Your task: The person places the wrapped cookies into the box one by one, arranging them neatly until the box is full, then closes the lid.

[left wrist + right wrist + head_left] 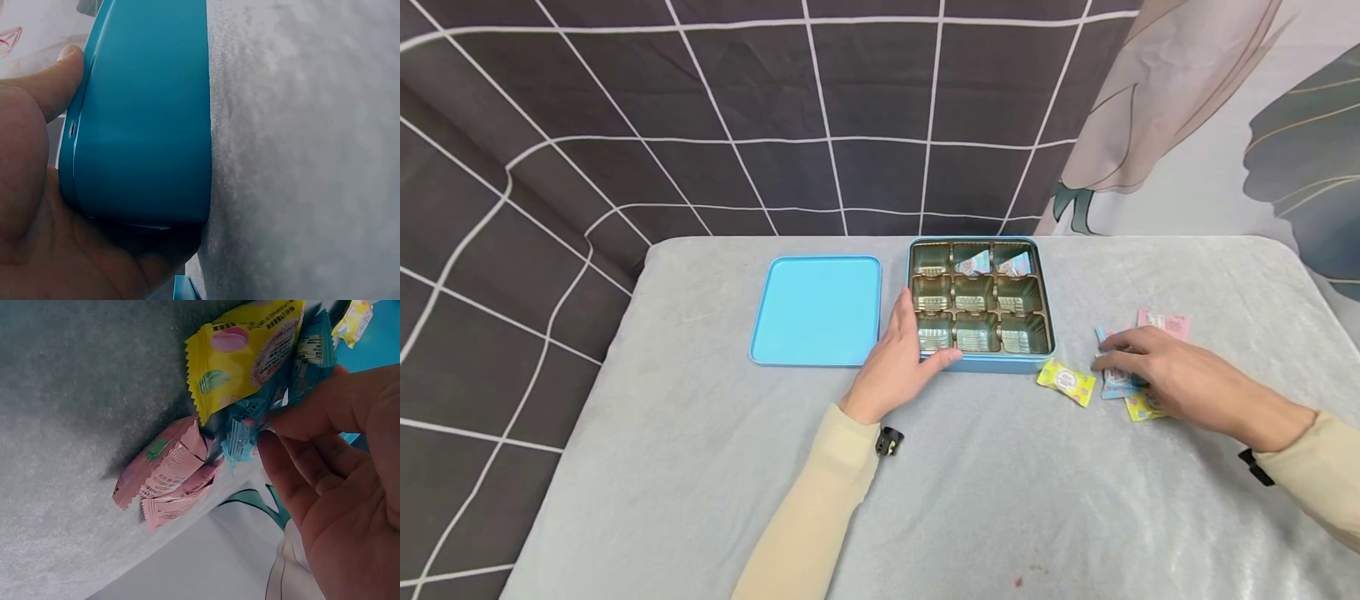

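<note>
Head view shows us a blue box (pixel 996 364) at the far middle of a table (pixel 700 500) spread with pale grey cloth. Inside the box we see a tray (pixel 973 293) of nine compartments, three by three; the far middle and far right ones each hold a small blue packet. Our left hand (pixel 891 362) is wrapped round the box's near left corner, gripping it with the thumb along the near side and the fingers along the left; the left wrist view bears this out, the thumb against the rim. Left of the box lies a flat blue lid (pixel 816 310), well apart from the right hand (pixel 1180 379).

On the right, that hand reaches down over a cluster of wrapped packets. Its thumb and index fingertip are close together at blue packets (pixel 244 434), though we cannot tell whether they pinch one. A yellow packet (pixel 247 359) lies against these on the near side, and two pink packets (pixel 165 465) lie on the far side. Another yellow packet (pixel 1066 381) lies alone between the cluster and the box, just beside the box's near right corner. Behind the table hangs dark cloth (pixel 880 83) with white grid lines.
</note>
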### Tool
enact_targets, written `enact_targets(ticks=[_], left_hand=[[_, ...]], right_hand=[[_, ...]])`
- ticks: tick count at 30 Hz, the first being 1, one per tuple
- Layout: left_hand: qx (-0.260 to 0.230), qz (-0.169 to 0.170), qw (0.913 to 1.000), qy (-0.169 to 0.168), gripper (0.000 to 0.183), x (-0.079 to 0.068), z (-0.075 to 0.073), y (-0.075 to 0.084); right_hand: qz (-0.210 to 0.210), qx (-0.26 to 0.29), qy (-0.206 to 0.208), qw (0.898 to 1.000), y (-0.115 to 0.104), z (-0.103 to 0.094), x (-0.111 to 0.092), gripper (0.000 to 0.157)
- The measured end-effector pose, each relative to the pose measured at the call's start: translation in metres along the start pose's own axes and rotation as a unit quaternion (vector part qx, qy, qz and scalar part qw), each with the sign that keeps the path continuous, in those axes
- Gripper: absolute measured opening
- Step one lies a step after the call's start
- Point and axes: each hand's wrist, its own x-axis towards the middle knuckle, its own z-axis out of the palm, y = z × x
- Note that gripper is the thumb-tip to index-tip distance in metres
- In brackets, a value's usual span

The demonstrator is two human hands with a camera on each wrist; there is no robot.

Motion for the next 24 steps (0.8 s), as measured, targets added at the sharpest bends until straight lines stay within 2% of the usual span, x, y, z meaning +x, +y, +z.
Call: enact_targets(ticks=[6, 11, 18, 24], left_hand=[[-0.002, -0.001, 1.0, 0.0, 0.11, -0.0001, -0.0003, 0.0004], [-0.004, 0.0, 1.0, -0.001, 0.11, -0.0002, 0.0001, -0.0001], [0.0, 0.002, 1.0, 0.001, 0.11, -0.0003, 0.0007, -0.0008], [-0.009, 0.003, 0.9999, 0.003, 0.11, -0.0005, 0.0, -0.0005]], right_hand=[[-0.027, 0.004, 0.014, 1.0, 0.0027, 0.0044, 0.0005, 0.059], [-0.031, 0.012, 0.03, 0.999, 0.0028, 0.007, 0.0005, 0.053], [-0.015, 0.01, 0.043, 0.999, 0.0009, 0.0076, 0.0008, 0.043], [-0.007, 0.004, 0.039, 0.999, -0.0005, 0.0068, 0.0002, 0.04]])
